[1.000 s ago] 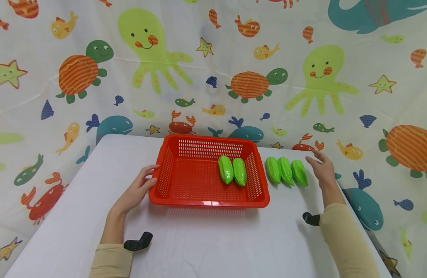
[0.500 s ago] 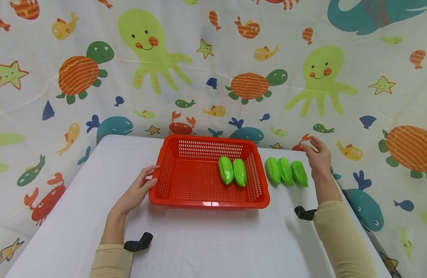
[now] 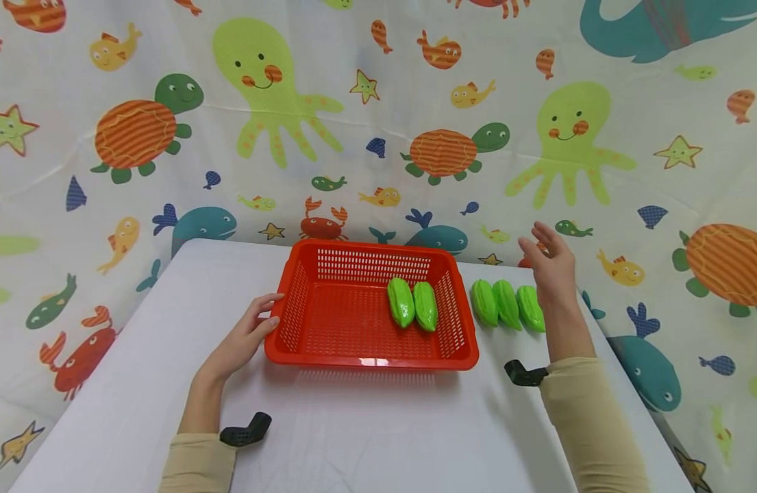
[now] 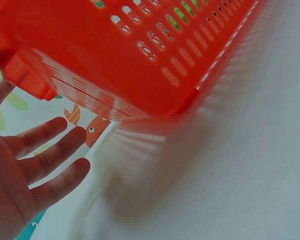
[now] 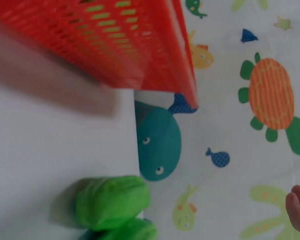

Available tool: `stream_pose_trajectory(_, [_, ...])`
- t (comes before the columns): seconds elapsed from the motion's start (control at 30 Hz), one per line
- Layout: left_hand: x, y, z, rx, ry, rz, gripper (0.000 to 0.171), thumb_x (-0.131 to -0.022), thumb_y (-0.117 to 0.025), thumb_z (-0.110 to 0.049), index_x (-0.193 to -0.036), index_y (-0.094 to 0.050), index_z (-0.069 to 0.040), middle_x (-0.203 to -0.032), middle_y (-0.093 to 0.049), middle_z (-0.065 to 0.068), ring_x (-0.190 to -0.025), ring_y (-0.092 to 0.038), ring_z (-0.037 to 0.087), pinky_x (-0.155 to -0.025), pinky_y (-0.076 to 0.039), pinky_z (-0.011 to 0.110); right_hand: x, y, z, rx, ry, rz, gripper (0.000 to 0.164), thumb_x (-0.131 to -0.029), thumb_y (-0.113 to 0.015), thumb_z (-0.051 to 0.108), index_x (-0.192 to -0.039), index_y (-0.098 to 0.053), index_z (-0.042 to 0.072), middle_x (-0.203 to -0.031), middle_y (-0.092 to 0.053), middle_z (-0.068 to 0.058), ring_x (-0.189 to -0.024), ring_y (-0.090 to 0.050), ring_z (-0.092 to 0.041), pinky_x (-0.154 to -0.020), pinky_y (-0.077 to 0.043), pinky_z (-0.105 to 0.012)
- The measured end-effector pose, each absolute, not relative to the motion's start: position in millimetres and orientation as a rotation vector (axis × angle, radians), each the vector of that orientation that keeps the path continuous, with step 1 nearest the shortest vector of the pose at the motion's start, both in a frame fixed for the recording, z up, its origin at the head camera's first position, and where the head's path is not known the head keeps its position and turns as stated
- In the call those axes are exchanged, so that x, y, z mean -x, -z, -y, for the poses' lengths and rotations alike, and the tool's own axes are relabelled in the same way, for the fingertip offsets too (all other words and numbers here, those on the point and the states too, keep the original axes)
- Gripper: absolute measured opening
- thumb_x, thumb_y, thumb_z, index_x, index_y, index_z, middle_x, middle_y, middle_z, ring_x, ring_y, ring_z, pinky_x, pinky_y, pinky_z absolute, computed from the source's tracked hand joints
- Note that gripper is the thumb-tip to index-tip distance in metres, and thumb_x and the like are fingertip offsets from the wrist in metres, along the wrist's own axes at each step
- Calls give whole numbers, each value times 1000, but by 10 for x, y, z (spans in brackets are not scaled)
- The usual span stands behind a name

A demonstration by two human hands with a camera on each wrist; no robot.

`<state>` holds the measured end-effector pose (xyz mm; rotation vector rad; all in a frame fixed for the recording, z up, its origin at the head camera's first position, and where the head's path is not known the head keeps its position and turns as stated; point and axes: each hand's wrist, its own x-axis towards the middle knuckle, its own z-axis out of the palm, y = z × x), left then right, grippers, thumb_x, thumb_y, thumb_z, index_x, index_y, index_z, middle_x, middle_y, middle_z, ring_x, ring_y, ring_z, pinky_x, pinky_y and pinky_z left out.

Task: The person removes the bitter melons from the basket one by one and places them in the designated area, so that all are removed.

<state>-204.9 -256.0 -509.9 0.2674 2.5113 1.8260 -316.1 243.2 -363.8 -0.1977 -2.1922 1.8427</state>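
My left hand (image 3: 247, 337) touches the left rim of a red plastic basket (image 3: 370, 361) with thumb and forefinger. In the left wrist view, the other fingers (image 4: 57, 185) of that hand stretch out straight, off the basket. Inside the basket, towards its right side, lie two glossy, ridged green star fruit (image 3: 401, 302). Three more star fruit (image 3: 505, 303) lie in a row on the table, right of the basket. My right hand (image 3: 552, 267) is raised beyond the rightmost one, holding nothing, its fingers loosely extended. Only its fingertips show at the edge of the right wrist view.
A white table (image 3: 366, 438) carries everything. Behind it hangs a cloth (image 3: 378, 61) printed with sea animals, close to the table's back edge. A black device (image 3: 247, 430) is strapped at each wrist.
The right hand has lifted and moved leftward, from beside the rightmost star fruit to above and behind it. My left hand, the basket and the star fruit have stayed put.
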Motion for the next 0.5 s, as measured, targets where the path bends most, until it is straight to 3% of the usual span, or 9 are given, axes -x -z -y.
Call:
stream_pose_trajectory(0.27, [2048,5093,2549,-268,-1829,-2507,56,-101,-51,-38,-150,-29,-25,-149,-31,16,-127,-43,40,-95,-49,54,3084,3551,-2202,113,-1864,2191,57,-94,-66,32,-146,-44,28,-152,-39,1,-137,-39,-24,-115,-29,-45])
stream_pose_trajectory(0.5, [2037,5087,2548,-253,-1826,-2506,56,-101,-51,-39,-150,-28,-25,-150,-30,17,-127,-43,40,-95,-48,54,3084,3484,-2007,20,-1823,2207,59,-93,-66,37,-147,-43,28,-152,-40,4,-135,-42,-20,-114,-30,-46])
